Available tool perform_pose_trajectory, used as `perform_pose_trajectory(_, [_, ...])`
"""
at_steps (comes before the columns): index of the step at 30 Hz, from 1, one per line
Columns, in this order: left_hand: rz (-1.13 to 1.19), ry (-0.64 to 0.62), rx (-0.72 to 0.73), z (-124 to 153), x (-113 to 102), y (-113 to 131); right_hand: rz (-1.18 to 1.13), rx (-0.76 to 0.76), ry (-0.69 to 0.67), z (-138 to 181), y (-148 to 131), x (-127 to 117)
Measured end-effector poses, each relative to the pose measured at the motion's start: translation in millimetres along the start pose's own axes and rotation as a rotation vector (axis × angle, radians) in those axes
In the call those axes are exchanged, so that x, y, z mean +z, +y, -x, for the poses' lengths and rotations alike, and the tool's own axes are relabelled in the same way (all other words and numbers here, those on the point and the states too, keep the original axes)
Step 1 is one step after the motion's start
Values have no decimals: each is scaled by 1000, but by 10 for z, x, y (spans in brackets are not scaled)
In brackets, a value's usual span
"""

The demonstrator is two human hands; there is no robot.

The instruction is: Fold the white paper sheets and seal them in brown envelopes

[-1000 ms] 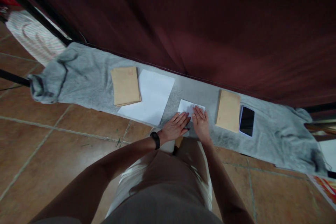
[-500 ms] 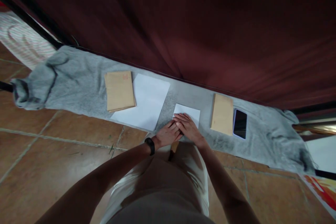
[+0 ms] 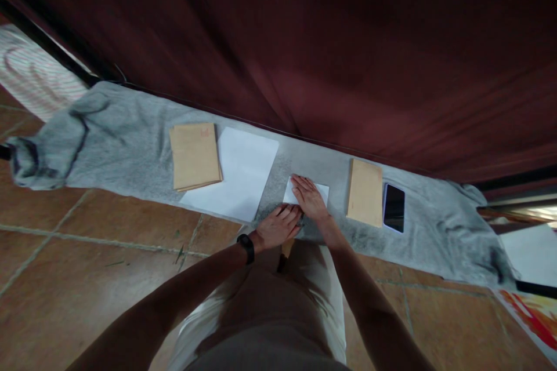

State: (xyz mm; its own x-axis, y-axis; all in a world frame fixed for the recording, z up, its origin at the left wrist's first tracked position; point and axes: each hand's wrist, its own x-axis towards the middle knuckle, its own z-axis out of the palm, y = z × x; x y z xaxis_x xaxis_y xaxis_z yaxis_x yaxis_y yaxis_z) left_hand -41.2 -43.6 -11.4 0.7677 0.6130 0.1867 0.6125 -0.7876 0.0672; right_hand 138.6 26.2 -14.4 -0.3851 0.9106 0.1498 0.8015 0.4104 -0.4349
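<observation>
A small folded white paper (image 3: 321,191) lies on a grey cloth (image 3: 130,145) spread over the floor. My right hand (image 3: 310,197) lies flat on top of the paper, fingers stretched out and pointing away from me. Just below and left of it, my left hand (image 3: 278,225) rests on the paper's near edge, fingers together and extended; a black band sits on that wrist. My knees fill the bottom of the view.
On the cloth, a large white sheet (image 3: 237,173) partly under a stack of brown envelopes (image 3: 194,155) lies to the left. Another brown envelope (image 3: 365,192) and a dark phone (image 3: 394,207) lie to the right. A dark red curtain (image 3: 348,52) hangs behind. Brown floor tiles (image 3: 87,255) surround me.
My right hand slid leftward and forward over the folded paper. My left hand drew back toward me, off to the paper's near left edge. The view shifted slightly.
</observation>
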Motion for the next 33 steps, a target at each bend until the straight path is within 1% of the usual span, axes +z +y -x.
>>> perform_pose_trajectory(3, [-7, 15, 2, -3, -3, -3, 36, 59, 40, -11, -40, 10])
perform_pose_trajectory(5, [-6, 27, 10, 0, -3, -8, 49, 106, 75, 42, -115, 31])
perform_pose_trajectory(7, [5, 25, 10, 8, -2, -13, 42, 114, 92, 147, -209, 59])
perform_pose_trajectory(9, [11, 18, 6, 18, -1, -16, 22, 87, 81, 292, -292, 85])
perform_pose_trajectory(12, [6, 21, -2, 32, 4, -15, 18, 98, 81, 527, -351, 97])
perform_pose_trajectory(17, [32, 57, -53, 48, 34, -4, 96, 158, 99, 848, -305, 56])
perform_pose_trajectory(24, [58, 75, -104, 61, 68, 14, 180, 227, 161, 1173, -200, -26])
perform_pose_trajectory(28, [74, 81, -128, 50, 39, 51, 201, 256, 174, 1303, -174, -61])
perform_pose_trajectory(33, [74, 44, -152, -35, -15, 184, 237, 268, 165, 1367, -187, -75])
